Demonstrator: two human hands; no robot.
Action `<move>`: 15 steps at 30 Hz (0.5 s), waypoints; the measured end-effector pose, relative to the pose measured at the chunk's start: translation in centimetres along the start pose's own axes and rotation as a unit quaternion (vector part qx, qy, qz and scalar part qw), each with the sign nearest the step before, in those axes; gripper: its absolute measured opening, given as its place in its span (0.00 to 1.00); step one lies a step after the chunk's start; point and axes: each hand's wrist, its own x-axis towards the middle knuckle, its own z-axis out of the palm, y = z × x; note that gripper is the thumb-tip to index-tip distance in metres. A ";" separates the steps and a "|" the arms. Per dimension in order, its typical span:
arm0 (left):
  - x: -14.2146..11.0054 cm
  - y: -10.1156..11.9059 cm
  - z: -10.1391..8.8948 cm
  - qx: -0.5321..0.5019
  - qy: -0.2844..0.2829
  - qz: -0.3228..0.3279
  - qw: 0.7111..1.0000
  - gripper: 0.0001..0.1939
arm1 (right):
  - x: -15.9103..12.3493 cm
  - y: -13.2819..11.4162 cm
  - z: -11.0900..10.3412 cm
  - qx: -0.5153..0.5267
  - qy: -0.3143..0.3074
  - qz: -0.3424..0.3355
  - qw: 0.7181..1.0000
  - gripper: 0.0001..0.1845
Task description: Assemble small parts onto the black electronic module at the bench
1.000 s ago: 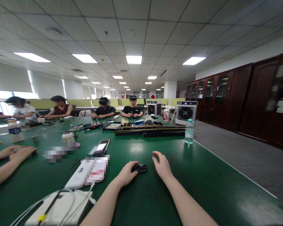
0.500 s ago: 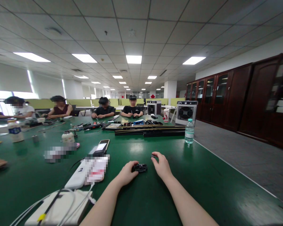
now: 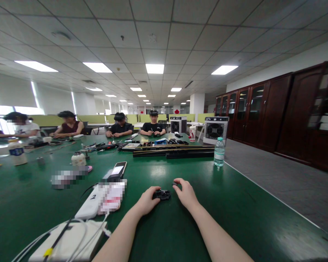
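Note:
In the head view my left hand [image 3: 148, 201] grips the left end of an opened black plastic device [image 3: 164, 195], about the size of a computer mouse, with inner parts showing on top. It is held low over the green table. To its right, my right hand [image 3: 185, 193] pinches a small dark piece [image 3: 174, 183] between thumb and fingertips. That piece is too small to name. A narrow gap separates it from the black device.
To my left lie a white power bank [image 3: 89, 202], a phone [image 3: 118, 170] and a white box [image 3: 68, 243] with cables. A water bottle [image 3: 219, 152] stands by the right edge. Black rails [image 3: 191, 153] and tools lie across the middle. Several people sit at the far side.
My right hand has moved slightly left and down with the small piece, closer to the black device. My left hand stays put. Another person's hand at the left edge has gone out of view.

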 end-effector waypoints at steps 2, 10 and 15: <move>0.0 0.0 0.0 -0.002 0.003 -0.005 1.000 0.27 | 0.0 -0.1 0.0 0.002 -0.003 0.002 1.000 0.12; -0.1 0.4 0.0 0.009 0.008 -0.001 1.000 0.25 | -0.2 -0.5 -0.2 -0.003 -0.010 0.008 1.000 0.14; 0.1 -0.2 0.2 -0.002 0.014 -0.003 1.000 0.27 | -0.4 -0.6 -0.1 -0.010 -0.039 0.001 0.999 0.11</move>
